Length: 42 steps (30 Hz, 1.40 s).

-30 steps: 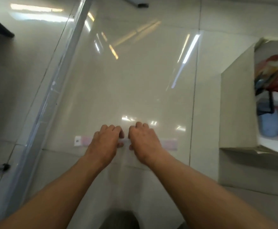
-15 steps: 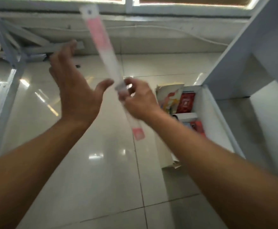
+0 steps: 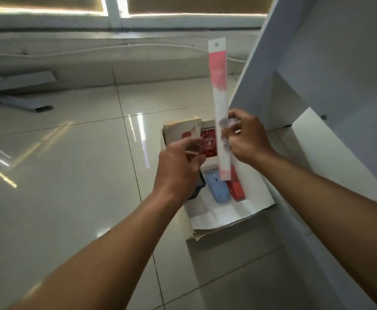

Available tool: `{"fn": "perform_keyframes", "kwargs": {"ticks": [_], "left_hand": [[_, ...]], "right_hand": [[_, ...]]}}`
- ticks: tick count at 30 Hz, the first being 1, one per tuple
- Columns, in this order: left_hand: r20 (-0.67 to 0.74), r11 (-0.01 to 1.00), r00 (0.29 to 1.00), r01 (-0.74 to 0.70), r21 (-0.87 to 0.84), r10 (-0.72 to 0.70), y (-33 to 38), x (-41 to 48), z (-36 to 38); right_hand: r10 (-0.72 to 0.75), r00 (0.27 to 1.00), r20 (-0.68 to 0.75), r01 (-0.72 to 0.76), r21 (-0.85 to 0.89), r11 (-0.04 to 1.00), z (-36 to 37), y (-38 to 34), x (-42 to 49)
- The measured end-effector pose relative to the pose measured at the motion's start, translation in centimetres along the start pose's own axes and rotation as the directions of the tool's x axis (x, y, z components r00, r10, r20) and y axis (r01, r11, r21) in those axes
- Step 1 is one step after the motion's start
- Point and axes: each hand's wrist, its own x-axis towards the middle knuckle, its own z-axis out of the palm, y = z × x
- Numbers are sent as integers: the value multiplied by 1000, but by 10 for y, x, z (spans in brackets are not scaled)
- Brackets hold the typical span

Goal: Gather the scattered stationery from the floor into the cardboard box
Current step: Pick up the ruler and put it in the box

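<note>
My right hand [image 3: 245, 137] grips a long clear ruler with pink ends [image 3: 219, 86], held nearly upright over the cardboard box [image 3: 223, 217]; its lower end hangs just above the box's contents. My left hand [image 3: 178, 168] hovers over the box's left side, fingers loosely apart, holding nothing. In the box lie a blue oval case [image 3: 217, 189], a red case [image 3: 235, 186], a red notebook [image 3: 208, 143], a cream book [image 3: 181, 130] and a black mesh item [image 3: 197, 189] partly under my left hand.
A white shelf unit [image 3: 317, 108] stands right against the box's right side. Glossy tiled floor [image 3: 60, 175] spreads to the left. Grey metal bars [image 3: 17, 95] lie at the far left by the wall.
The ruler was picked up off the floor with both hands, then carried right in my right hand to above the box. My left hand let go and moved over the box.
</note>
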Motion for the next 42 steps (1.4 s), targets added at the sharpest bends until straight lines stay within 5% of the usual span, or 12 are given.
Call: {"fn": "perform_keyframes", "kwargs": {"ticks": [6, 13, 22, 29, 35, 42], "left_hand": [[2, 998, 999, 52, 26, -52, -31, -18, 4], [-89, 997, 995, 39, -62, -44, -37, -13, -5], [-129, 999, 991, 33, -41, -38, -44, -19, 1], [-282, 996, 958, -69, -59, 50, -30, 8, -5], [-372, 995, 923, -95, 25, 97, -27, 60, -22], [-356, 995, 933, 82, 59, -56, -37, 83, -27]], "right_hand": [[41, 987, 155, -54, 76, 996, 1, 25, -22], [-181, 940, 289, 206, -59, 977, 17, 24, -60], [-278, 953, -121, 276, -31, 961, 14, 10, 8], [-216, 967, 135, 231, -105, 967, 48, 21, 39], [-208, 953, 221, 249, -178, 952, 74, 22, 53], [-93, 978, 188, 123, -155, 980, 82, 24, 55]]}}
